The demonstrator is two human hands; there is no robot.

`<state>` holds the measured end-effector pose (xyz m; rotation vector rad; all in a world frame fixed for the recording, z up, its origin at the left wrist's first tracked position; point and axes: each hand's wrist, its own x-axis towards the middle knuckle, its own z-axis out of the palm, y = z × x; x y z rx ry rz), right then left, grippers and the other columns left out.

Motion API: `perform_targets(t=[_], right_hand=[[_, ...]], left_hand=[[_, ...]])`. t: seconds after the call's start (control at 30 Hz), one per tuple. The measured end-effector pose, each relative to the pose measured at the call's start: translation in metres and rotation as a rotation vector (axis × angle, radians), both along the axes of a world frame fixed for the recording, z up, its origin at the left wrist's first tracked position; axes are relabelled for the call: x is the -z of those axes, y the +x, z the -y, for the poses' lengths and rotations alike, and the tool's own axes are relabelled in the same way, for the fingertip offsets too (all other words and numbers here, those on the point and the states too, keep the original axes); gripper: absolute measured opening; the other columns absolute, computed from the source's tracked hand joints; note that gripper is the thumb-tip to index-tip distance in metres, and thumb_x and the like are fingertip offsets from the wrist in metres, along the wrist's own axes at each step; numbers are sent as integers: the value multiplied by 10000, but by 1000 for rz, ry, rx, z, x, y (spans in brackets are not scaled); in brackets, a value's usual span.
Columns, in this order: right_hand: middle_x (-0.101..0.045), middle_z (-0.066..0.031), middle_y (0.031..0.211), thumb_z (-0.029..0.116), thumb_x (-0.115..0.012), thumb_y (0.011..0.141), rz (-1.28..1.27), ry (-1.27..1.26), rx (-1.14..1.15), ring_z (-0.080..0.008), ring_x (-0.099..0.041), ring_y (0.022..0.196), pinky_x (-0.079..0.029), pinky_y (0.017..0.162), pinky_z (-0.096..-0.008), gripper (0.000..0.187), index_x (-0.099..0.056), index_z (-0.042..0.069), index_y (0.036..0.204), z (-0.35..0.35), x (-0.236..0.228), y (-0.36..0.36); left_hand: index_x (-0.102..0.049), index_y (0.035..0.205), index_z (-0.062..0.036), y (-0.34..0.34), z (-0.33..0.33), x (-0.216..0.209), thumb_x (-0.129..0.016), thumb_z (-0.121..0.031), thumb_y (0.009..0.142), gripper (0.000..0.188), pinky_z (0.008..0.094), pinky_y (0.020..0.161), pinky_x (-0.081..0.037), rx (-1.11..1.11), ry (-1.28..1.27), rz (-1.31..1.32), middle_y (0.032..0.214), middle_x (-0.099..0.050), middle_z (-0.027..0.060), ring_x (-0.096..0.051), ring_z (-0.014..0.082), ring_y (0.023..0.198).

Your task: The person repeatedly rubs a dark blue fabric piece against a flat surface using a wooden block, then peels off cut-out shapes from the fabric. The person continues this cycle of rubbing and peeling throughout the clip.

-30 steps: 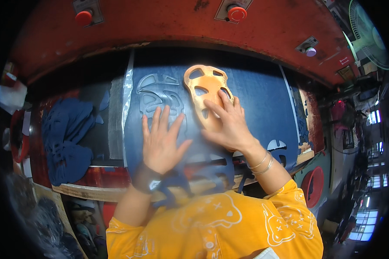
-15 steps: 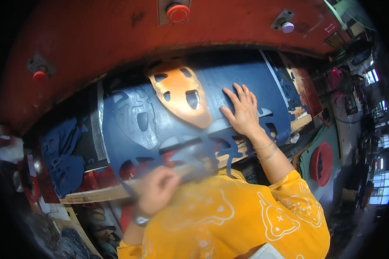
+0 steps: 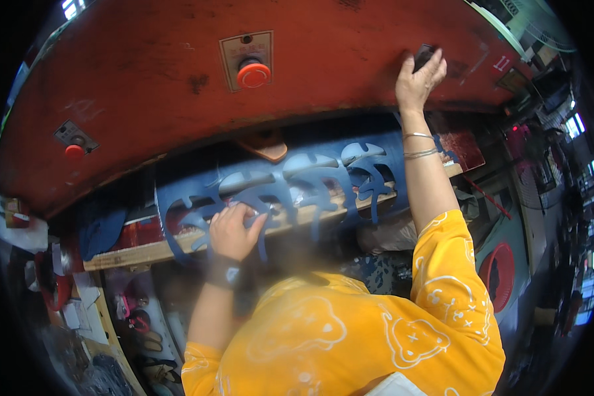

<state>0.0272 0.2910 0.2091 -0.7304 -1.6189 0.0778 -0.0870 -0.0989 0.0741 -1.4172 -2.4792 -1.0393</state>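
My right hand (image 3: 420,78) reaches up to the right end of the red press head (image 3: 336,66), its fingers apart over a dark plate; the button there is hidden behind the hand. My left hand (image 3: 233,231) rests on the near edge of a blue sheet (image 3: 204,178), thumb apart from its bent fingers. Leaf-like cut-outs leave curved strips hanging over the sheet's near edge. Only the rounded tip of an orange cutting die (image 3: 265,146) shows on the sheet, the rest hidden under the press head.
A red push button (image 3: 253,74) sits mid-panel, another red button (image 3: 74,152) at its left. A wooden rail (image 3: 135,255) runs along the bed's front. Blue scrap (image 3: 103,232) hangs at the left. A red basket (image 3: 497,277) stands at the right.
My right hand has left the blue sheet and risen to the panel's right button. My left hand has moved up onto the sheet's edge. The press head now hides most of the cutting die.
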Motion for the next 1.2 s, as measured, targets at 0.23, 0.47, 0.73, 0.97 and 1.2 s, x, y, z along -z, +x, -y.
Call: perform_targets(t=[0.23, 0.47, 0.73, 0.97, 1.2], right_hand=[[-367, -228, 1430, 266, -601, 906, 53, -36, -247, -371, -292, 1356, -199, 1131, -454, 654, -322, -36, 1415, 87, 57, 82], [-577, -129, 1089, 332, -732, 740, 1029, -204, -454, -293, -495, 1082, -292, 947, -449, 578, -540, 90, 1229, 165, 105, 110], [-599, -101, 938, 354, -749, 728, 1044, -248, -464, -263, -559, 987, -302, 984, -456, 645, -513, 45, 1242, 170, 96, 106], [-611, -113, 966, 363, -766, 702, 1025, -238, -420, -274, -560, 1027, -308, 1009, -455, 703, -497, 30, 1259, 177, 95, 107], [-685, -162, 914, 364, -736, 726, 1374, -744, -623, -341, -653, 907, -478, 854, -404, 628, -551, -19, 1189, 133, 33, 71]], left_hand=[[-640, 719, -114, 4, 0, 9, -714, -323, 780, 230, 385, 710, -434, -62, 40, -40, 763, -622, 55, -595, 271, 796], [-663, 723, -88, 5, -2, 7, -704, -300, 810, 233, 383, 703, -443, -79, 15, -23, 753, -621, 53, -596, 266, 777], [-673, 730, -100, 10, -3, 6, -690, -320, 819, 238, 394, 733, -437, -118, 0, -20, 774, -611, 56, -587, 268, 820], [-671, 727, -99, 15, -2, 5, -681, -323, 823, 244, 396, 732, -420, -120, -5, -52, 783, -610, 63, -578, 278, 828], [-669, 709, -98, 7, -7, -15, -698, -280, 797, 204, 390, 721, -456, -63, -85, 68, 775, -619, 67, -589, 273, 802]])
